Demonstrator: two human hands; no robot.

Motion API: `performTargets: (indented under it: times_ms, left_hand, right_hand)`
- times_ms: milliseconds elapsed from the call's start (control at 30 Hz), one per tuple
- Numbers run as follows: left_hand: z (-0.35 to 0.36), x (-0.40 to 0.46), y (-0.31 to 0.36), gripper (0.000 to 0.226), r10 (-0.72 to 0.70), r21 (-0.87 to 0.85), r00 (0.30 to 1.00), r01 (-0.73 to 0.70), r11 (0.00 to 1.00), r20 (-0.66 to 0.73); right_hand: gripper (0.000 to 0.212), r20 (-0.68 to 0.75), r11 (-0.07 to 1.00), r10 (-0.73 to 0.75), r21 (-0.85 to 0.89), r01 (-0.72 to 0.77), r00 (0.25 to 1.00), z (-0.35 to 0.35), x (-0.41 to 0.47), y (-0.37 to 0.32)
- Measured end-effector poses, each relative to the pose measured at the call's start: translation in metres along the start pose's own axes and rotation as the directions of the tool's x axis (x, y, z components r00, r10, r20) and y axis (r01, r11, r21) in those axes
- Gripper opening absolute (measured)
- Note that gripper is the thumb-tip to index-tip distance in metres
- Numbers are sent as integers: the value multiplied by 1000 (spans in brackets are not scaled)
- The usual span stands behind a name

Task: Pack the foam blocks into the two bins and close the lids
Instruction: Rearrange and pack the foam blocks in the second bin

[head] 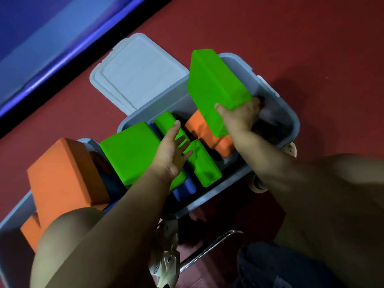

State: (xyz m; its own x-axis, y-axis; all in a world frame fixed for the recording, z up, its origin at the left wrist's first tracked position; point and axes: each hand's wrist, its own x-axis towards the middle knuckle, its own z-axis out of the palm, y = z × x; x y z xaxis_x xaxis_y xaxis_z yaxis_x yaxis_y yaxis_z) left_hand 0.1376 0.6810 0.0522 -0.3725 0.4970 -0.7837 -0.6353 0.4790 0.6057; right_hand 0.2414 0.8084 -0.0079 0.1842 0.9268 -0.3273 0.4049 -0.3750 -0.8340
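R grip (239,117) clamped on green block (216,84) above bin (291,113); L grip (172,154) open, flat.

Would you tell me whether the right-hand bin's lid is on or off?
Off: the lid lies flat on the floor beside the open bin.

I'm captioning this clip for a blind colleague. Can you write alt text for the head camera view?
Seen from above, a person's right hand grips a large green foam block over an open grey bin already holding green and orange blocks, while the left hand rests open on them. A lid lies on the red floor beside it.
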Motion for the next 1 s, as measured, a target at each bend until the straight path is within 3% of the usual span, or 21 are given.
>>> performTargets:
  times_ms: [133, 267, 333, 400, 500, 567, 600, 633, 700, 800, 900, 1000]
  left_hand:
    - [-7, -12, 21, 62, 96, -8, 995, -96, 995, -20]
    - [-24, -30, 50, 50, 235, -114, 970, -240, 964, -54]
    - [-40, -36, 65, 60, 333, -64, 923, -351, 934, -192]
    - [-57, -42, 77, 86, 400, 63, 830, -409, 910, -389]
    - [-79, -55, 78, 74, 571, 466, 611, -344, 815, -549]
    - [-89, -60, 71, 59, 764, 665, 474, -400, 630, -438]
    - [-90, -62, 68, 52, 811, 670, 458, -477, 569, -363]
    - [-90, -62, 66, 43, 823, 631, 479, -545, 553, -307]
    - [-83, -63, 66, 29, 779, 515, 586, -607, 605, -225]
    - [-65, -57, 65, 19, 662, 562, 747, -521, 642, -64]
    - [-54, -45, 58, 36, 558, 783, 825, -403, 473, 88]
    - [-53, -33, 53, 46, 507, 874, 853, -337, 349, 126]
  right_hand:
    - [85, 76, 912, -408, -13, 410, 910, 4, -49, -16]
    - [76, 120, 709, -697, -30, 704, 707, 4, -92, -25]
    - [75, 168, 583, -795, -52, 811, 583, 9, -109, -25]
    - [79, 242, 472, -850, -44, 880, 468, 18, -123, -20]
    - [97, 341, 398, -860, -16, 917, 380, 31, -140, -10]
    - [94, 374, 288, -887, -16, 958, 272, 37, -151, -2]
    - [90, 392, 229, -895, -4, 973, 212, 39, -155, 3]
    - [88, 419, 189, -893, 13, 982, 167, 41, -158, 7]
    - [88, 488, 156, -864, 31, 987, 121, 39, -160, 13]
    - [94, 620, 155, -777, 22, 988, 108, 29, -154, 21]
    - [95, 740, 210, -653, -30, 977, 162, 22, -143, 27]
    - [94, 799, 256, -572, -42, 966, 186, 18, -133, 28]
